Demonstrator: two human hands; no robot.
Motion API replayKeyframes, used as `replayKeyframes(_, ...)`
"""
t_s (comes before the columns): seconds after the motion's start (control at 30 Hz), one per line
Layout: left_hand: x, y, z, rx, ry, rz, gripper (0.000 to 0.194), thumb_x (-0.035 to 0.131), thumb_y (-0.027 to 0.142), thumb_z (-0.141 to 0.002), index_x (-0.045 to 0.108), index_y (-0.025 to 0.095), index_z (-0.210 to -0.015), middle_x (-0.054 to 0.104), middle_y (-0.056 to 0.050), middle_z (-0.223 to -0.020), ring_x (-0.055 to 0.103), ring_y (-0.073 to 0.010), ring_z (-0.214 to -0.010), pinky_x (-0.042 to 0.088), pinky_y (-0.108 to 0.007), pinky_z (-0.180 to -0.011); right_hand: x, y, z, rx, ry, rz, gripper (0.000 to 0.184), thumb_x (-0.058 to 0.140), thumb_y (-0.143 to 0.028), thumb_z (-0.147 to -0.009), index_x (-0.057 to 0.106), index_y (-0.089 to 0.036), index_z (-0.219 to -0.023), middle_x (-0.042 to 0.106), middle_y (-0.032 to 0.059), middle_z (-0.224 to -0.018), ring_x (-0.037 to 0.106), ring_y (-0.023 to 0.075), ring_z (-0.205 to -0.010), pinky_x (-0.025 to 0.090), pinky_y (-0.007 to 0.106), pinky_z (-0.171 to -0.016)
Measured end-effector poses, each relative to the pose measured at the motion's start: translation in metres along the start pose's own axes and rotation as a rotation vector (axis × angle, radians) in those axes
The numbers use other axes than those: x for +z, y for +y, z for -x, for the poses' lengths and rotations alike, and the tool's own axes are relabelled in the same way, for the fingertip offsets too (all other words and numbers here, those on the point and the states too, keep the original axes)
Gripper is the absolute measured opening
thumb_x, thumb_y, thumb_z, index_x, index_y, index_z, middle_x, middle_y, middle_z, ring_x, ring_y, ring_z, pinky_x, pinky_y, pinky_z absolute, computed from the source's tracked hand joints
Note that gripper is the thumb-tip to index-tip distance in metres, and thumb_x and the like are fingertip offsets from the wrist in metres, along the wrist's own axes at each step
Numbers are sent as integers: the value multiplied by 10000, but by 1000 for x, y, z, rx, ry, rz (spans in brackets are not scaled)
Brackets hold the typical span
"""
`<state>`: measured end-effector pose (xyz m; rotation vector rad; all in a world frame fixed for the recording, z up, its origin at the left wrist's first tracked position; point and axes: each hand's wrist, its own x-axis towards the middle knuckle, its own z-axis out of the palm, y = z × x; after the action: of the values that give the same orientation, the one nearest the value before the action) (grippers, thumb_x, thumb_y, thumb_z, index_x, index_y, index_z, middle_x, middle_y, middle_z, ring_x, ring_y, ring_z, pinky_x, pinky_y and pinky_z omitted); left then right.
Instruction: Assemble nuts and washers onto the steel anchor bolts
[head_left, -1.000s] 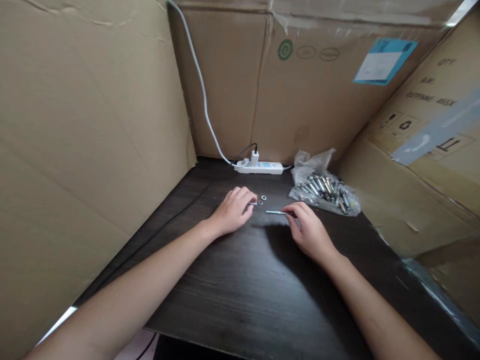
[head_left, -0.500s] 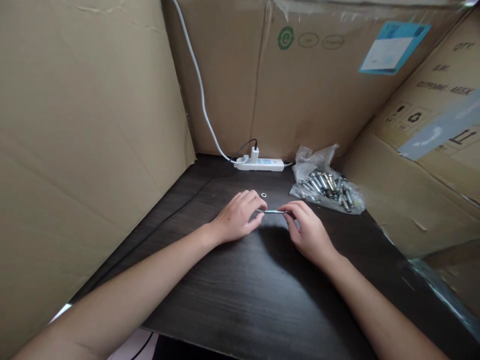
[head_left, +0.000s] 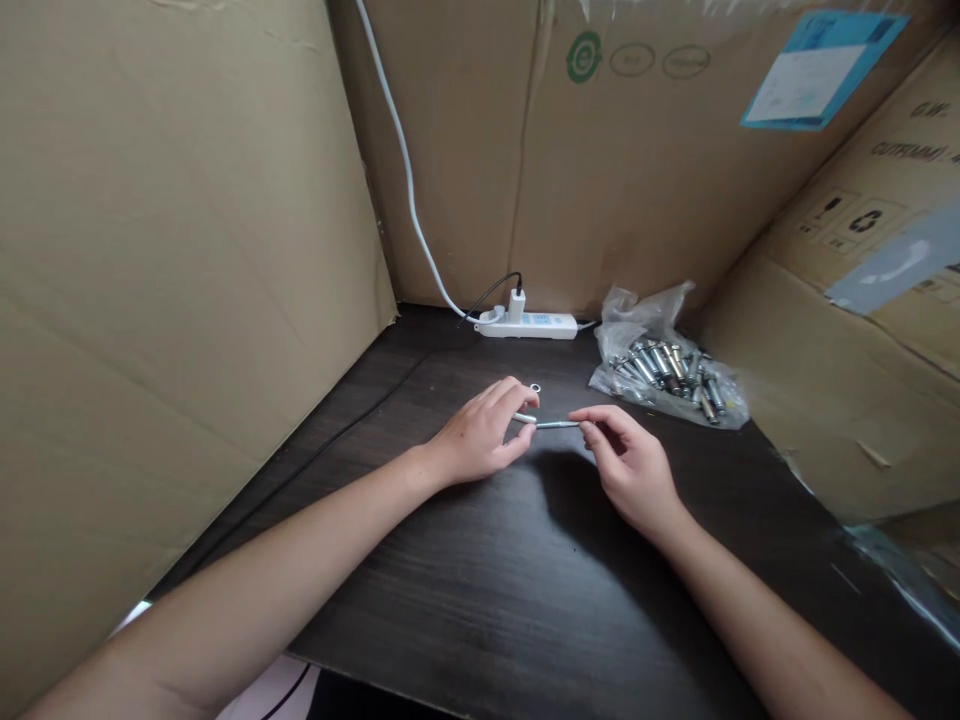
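Observation:
My right hand (head_left: 628, 459) pinches one end of a thin metal bolt (head_left: 559, 425) that lies level just above the dark wooden table (head_left: 525, 580). My left hand (head_left: 480, 436) pinches a short metal sleeve (head_left: 524, 418) and holds it against the bolt's left end. A small washer (head_left: 535, 387) lies on the table just beyond my left fingertips.
A clear plastic bag of metal bolts (head_left: 666, 372) sits at the back right. A white power strip (head_left: 529, 323) with a charger and a white cable (head_left: 405, 160) lies against the back cardboard box (head_left: 600, 170). Cardboard boxes wall in the left and right sides.
My left hand picked up the small sleeve from beside the washers and moved right to meet the bolt's tip. My right hand lifted the bolt slightly. The camera shifted a little.

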<state>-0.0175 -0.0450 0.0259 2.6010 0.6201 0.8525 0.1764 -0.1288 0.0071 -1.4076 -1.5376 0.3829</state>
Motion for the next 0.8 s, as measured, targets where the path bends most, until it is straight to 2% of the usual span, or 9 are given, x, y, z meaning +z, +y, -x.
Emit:
replayKeyframes(0.13, 0, 0, 1, -21, -53, 8, 143, 450, 207, -860, 463, 188, -1001, 517, -35, -957, 520, -135, -796, 453, -283, -744, 0, -5, 2, 5, 41, -24, 179, 505, -320, -887, 640, -212, -931, 625, 59, -885, 578, 183, -757, 460, 311, -670)
replayKeyframes(0.27, -1, 1, 1, -30, -87, 3, 110, 440, 221, -874, 473, 183, -972, 514, -22, -914, 498, -116, -715, 444, -261, -684, 3, -7, 4, 24, 20, -60, 178, 524, -331, -878, 629, -211, -958, 614, 55, -863, 565, 170, -735, 465, 309, -675)
replayKeyframes(0.37, 0, 2, 1, -6, -77, 1, 105, 446, 215, -871, 485, 178, -961, 517, -27, -910, 509, -129, -762, 447, -269, -718, 6, -11, 4, 105, 42, -221, 198, 601, -369, -827, 558, -211, -938, 594, 31, -806, 557, 151, -691, 473, 290, -641)
replayKeyframes(0.53, 0, 2, 0, 30, -66, 8, 115, 441, 211, -878, 510, 172, -962, 530, -45, -929, 522, -155, -844, 452, -309, -783, 8, -18, 3, 250, -14, -487, 306, 678, -424, -749, 470, -201, -722, 584, 3, -719, 538, 113, -588, 467, 258, -583)
replayKeyframes(0.8, -2, 2, -1, 45, -26, 11, 120, 440, 214, -899, 514, 171, -982, 535, -46, -952, 528, -153, -876, 453, -305, -808, 3, -10, 4, 309, -102, -679, 217, 601, -406, -830, 563, -193, -822, 604, 0, -673, 533, 116, -589, 439, 258, -612)
